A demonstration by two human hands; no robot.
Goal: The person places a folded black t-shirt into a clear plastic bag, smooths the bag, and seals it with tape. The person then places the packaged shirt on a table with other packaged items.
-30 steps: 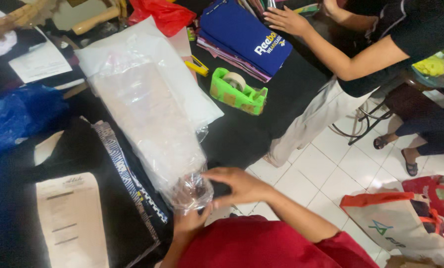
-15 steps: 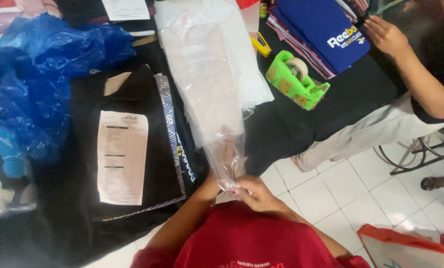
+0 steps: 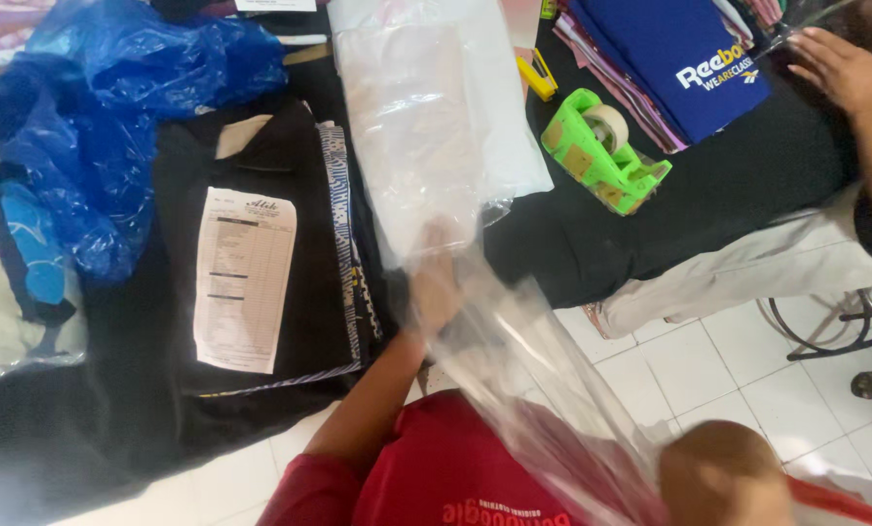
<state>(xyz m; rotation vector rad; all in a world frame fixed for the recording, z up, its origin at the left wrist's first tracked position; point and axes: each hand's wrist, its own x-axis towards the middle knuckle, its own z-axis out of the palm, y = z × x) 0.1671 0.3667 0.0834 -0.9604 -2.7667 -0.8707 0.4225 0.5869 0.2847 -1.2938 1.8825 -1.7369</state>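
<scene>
A clear plastic bag (image 3: 514, 360) stretches from the table edge down toward my red shirt. My right hand (image 3: 723, 475) is a closed fist gripping the bag's near end at the bottom right. My left hand (image 3: 436, 282) reaches forward to the table edge and shows only blurred through the plastic, so its grip is unclear. Just beyond it lies a stack of clear plastic bags (image 3: 426, 117) on the black table (image 3: 718, 185). Left of my left arm sits a folded black garment (image 3: 309, 214) with a white paper slip (image 3: 244, 278) on top.
A crumpled blue plastic bag (image 3: 95, 127) lies at the far left. A green tape dispenser (image 3: 601, 151), a yellow tool (image 3: 538, 76) and a folded blue garment (image 3: 669, 58) sit to the right. Another person's hand (image 3: 845, 68) rests there, their light trousers (image 3: 747, 273) by a stool (image 3: 835, 331).
My right hand has pulled the bag's end back toward my body and to the right, stretching the plastic out. My left hand has moved forward under the plastic at the table edge.
</scene>
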